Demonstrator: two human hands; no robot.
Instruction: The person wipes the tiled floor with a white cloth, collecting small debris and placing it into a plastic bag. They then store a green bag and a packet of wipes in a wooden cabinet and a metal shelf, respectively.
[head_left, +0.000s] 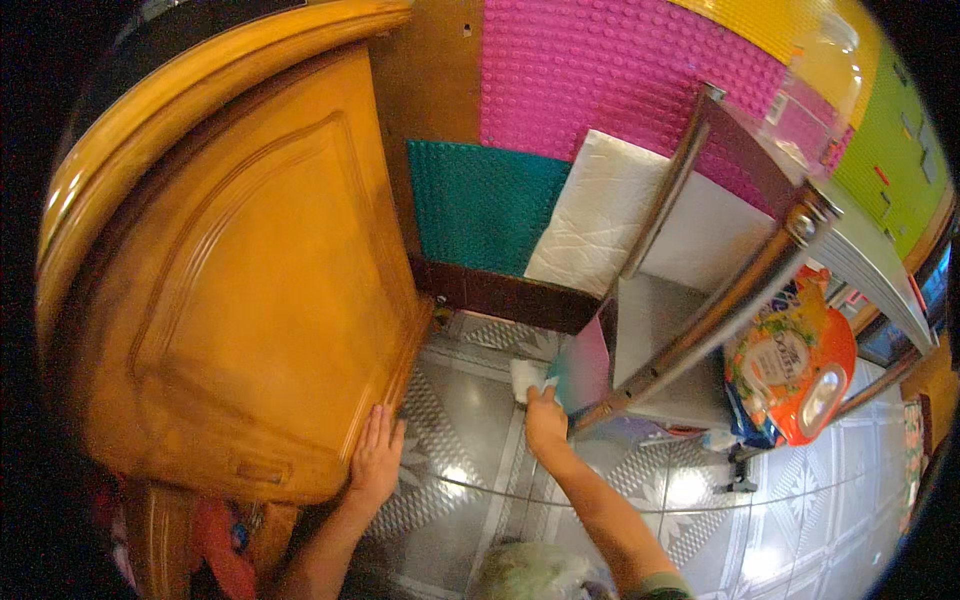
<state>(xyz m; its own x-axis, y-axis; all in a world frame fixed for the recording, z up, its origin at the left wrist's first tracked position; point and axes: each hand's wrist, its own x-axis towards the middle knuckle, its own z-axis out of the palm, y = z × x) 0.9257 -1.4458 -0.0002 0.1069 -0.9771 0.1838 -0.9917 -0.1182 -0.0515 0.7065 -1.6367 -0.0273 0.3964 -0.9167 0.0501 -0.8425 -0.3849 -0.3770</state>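
Observation:
Fingers extended, my left hand (375, 454) rests against the lower edge of an orange-brown wooden cabinet (270, 285) with a raised panel moulding. It holds nothing. My right hand (547, 424) reaches down towards the floor with a small white wad (527, 380) in its fingers; whether it is cloth or paper I cannot tell. That wad is close to the patterned grey tile floor (465, 420), beside a pink and teal sheet (589, 367) at the foot of a metal-framed rack.
Right of my hand stands the rack's metal post (712, 315). A Downy pouch (787, 367) sits on its lower shelf, a clear plastic bottle (817, 90) higher up. Behind are a white padded sheet (600, 210), a teal panel (487, 206) and a pink studded wall panel (622, 75).

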